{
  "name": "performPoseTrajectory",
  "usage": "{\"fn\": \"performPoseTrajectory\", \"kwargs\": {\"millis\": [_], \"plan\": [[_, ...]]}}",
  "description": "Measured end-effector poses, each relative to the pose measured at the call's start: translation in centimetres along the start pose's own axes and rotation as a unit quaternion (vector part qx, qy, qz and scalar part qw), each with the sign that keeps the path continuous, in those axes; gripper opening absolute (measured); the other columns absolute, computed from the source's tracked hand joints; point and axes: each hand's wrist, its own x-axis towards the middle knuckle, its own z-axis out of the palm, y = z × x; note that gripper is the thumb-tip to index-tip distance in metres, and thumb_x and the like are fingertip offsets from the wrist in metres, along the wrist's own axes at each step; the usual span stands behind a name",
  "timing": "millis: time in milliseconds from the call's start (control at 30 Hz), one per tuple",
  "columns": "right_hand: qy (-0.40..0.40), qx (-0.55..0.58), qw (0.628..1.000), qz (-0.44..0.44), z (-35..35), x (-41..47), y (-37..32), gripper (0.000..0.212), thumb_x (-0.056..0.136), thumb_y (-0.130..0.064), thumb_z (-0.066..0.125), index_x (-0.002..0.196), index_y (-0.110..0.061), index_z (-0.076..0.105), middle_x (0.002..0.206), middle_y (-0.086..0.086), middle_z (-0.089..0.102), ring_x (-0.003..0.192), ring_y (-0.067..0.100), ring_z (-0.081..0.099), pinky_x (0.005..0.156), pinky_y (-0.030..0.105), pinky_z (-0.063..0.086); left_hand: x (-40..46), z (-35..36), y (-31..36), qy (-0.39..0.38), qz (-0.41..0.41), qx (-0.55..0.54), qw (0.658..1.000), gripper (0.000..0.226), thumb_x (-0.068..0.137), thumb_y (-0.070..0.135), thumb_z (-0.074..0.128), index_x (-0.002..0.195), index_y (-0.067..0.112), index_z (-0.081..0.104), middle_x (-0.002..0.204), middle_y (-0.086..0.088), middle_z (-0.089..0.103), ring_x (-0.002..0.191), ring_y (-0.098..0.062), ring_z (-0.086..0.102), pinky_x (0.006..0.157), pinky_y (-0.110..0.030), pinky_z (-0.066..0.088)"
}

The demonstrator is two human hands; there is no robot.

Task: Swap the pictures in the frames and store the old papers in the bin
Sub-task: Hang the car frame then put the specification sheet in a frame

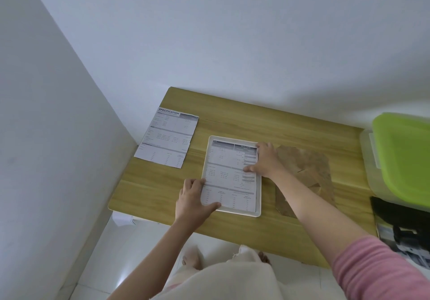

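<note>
At centre of frame, on wooden table: white frame lying flat, printed sheet resting inside it, text side up. Left hand at lower left corner of frame, fingers spread, thumb laid over sheet's lower left edge, remaining fingers along frame's left rim; pressing flat rather than clenched. Right hand at upper right corner of frame, palm down, fingers extended onto sheet's right margin; open, pressing, not closed around anything. Pink sleeve on right arm, lower right of frame.

Left of frame, toward upper left of table: second printed sheet headed "SPECIFICATION", lying flat, partly overhanging table's left edge, well apart from both hands. Right of frame, partly hidden under right forearm: brown backing board, flat on table, just beside frame's right rim.

At right edge of picture: clear plastic bin with lime-green lid on, closed. Below bin: dark item, unidentifiable. White walls behind and to left; pale tiled floor beneath table.
</note>
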Motion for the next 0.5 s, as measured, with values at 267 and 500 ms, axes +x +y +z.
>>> {"fn": "performPoseTrajectory", "kwargs": {"millis": [267,500], "plan": [[0.009,0.029,1.0,-0.008,-0.34,-0.04,0.26,0.095,0.054,-0.036,0.09,0.132,-0.012,0.041,0.129,0.007,0.041,0.121,0.025,0.043,0.098,0.038,0.041,-0.09,0.01,-0.04,0.004,0.002,0.002,1.0,0.077,0.065,0.05,0.075,0.129,0.024,0.042,0.123,0.008,0.038,0.11,-0.013,0.045,0.087,-0.034,0.051],[0.046,0.083,0.994,-0.048,-0.29,-0.84,0.9,0.071,0.061,-0.032,0.085,0.119,-0.018,0.046,0.114,0.003,0.048,0.102,0.02,0.05,0.085,0.04,0.05,-0.05,0.06,0.0,0.008,-0.004,-0.017,1.0,0.077,0.063,0.047,0.077,0.128,0.024,0.043,0.122,0.008,0.039,0.109,-0.013,0.045,0.089,-0.034,0.05]]}}
